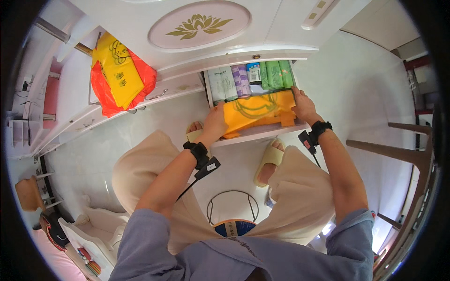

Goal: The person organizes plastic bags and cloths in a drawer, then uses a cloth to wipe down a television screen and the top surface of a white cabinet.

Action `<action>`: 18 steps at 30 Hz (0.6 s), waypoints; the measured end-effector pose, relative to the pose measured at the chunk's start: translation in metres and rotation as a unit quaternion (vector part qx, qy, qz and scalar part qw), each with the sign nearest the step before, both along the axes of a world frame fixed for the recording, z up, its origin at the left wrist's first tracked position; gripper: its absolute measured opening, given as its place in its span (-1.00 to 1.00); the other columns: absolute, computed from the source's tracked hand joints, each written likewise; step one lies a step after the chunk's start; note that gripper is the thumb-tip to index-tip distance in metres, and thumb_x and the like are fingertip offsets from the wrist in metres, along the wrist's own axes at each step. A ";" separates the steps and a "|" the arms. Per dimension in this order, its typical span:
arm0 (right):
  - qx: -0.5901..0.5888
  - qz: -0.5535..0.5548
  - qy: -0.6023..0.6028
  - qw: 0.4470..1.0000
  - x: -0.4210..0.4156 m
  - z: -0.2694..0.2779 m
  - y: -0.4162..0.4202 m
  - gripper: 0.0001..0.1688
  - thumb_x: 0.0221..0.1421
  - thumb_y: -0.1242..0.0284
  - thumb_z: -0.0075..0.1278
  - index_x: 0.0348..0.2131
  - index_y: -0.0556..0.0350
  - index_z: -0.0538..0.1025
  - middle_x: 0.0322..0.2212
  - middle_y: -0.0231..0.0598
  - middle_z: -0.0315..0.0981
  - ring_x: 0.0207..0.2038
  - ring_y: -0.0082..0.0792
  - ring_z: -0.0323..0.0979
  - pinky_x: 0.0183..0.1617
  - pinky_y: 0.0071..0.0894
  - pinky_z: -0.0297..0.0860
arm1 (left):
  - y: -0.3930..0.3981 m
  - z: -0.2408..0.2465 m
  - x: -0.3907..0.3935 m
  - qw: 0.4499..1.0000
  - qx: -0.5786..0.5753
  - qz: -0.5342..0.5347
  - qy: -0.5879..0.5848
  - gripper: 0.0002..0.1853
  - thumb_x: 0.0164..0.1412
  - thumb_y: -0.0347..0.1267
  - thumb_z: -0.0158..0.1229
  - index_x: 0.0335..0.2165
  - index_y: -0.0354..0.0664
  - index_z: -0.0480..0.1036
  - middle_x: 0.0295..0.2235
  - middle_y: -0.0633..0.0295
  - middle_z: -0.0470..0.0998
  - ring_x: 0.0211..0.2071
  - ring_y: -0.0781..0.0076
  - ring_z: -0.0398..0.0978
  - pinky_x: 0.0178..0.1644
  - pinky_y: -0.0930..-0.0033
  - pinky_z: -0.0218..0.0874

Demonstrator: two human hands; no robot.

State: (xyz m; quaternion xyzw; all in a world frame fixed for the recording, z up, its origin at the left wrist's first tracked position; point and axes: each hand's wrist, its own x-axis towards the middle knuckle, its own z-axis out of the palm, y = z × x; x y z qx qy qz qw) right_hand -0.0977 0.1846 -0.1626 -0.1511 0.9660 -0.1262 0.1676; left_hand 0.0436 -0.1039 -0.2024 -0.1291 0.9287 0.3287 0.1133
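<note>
Both my hands hold a folded orange bag with a dark printed drawing (pixel 258 109) at the front of a pulled-out white drawer (pixel 242 139). My left hand (pixel 216 121) grips its left edge, and my right hand (pixel 306 107) its right edge. Behind the bag, inside the drawer, stand pale wrapped rolls (pixel 222 84), a purple and white patterned roll (pixel 240 80), a blue and black roll with a label (pixel 254 73) and several green rolls (pixel 275 74). The underside of the bag is hidden.
Yellow and red plastic bags (pixel 121 75) hang over the open part of a white cabinet (pixel 175 89) at left. Above the drawer is a cabinet top with a gold lotus (pixel 199 26). A round stool (pixel 232 227) is between my legs; a brown chair (pixel 390 151) stands at right.
</note>
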 end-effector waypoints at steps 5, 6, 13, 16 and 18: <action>0.050 0.143 -0.101 0.983 0.004 -0.026 0.007 -0.46 -0.16 0.58 0.07 -0.09 -0.07 0.43 0.01 -0.09 0.21 0.02 -0.09 0.24 0.08 -0.28 0.23 | 0.029 0.006 -0.013 0.947 -0.174 -0.225 0.150 -0.60 -0.13 -0.43 0.18 -0.19 -0.18 0.44 -0.16 -0.09 0.37 -0.18 -0.03 0.42 -0.15 0.15 0.28; 0.038 0.145 -0.138 0.979 0.005 -0.051 0.018 -0.53 -0.13 0.55 0.06 -0.12 -0.08 0.46 0.02 -0.11 0.20 0.03 -0.10 0.23 0.09 -0.27 0.22 | 0.034 0.004 -0.017 0.934 -0.174 -0.276 0.148 -0.66 -0.11 -0.41 0.16 -0.24 -0.18 0.48 -0.18 -0.07 0.39 -0.18 0.00 0.42 -0.15 0.16 0.28; 0.034 0.248 -0.189 0.949 0.018 -0.019 -0.022 -0.61 0.04 0.34 -0.19 -0.12 -0.10 0.48 -0.05 -0.08 0.30 0.12 -0.17 0.09 0.18 -0.08 0.00 | 0.013 -0.045 -0.007 0.935 -0.073 -0.334 -0.090 -0.74 0.04 -0.23 0.05 -0.36 -0.17 0.48 -0.35 0.01 0.49 -0.28 0.00 0.45 -0.22 0.10 0.27; 0.064 0.250 -0.174 0.950 0.015 -0.036 -0.013 -0.65 0.00 0.38 -0.18 -0.21 0.02 0.50 -0.11 -0.19 0.36 -0.01 -0.10 0.24 0.05 -0.15 0.20 | 0.016 -0.042 -0.014 0.937 -0.058 -0.321 -0.127 -0.75 0.05 -0.26 0.04 -0.36 -0.20 0.49 -0.34 -0.01 0.51 -0.29 0.01 0.46 -0.22 0.11 0.28; -0.052 0.409 -0.064 0.909 -0.007 -0.072 0.027 -0.67 -0.06 0.39 -0.09 -0.27 0.14 0.50 -0.21 -0.08 0.43 -0.09 -0.06 0.33 0.00 -0.20 0.26 | 0.015 -0.029 -0.029 0.956 -0.002 -0.293 -0.024 -0.75 0.05 -0.27 0.05 -0.36 -0.21 0.49 -0.34 -0.01 0.51 -0.29 0.01 0.46 -0.22 0.12 0.28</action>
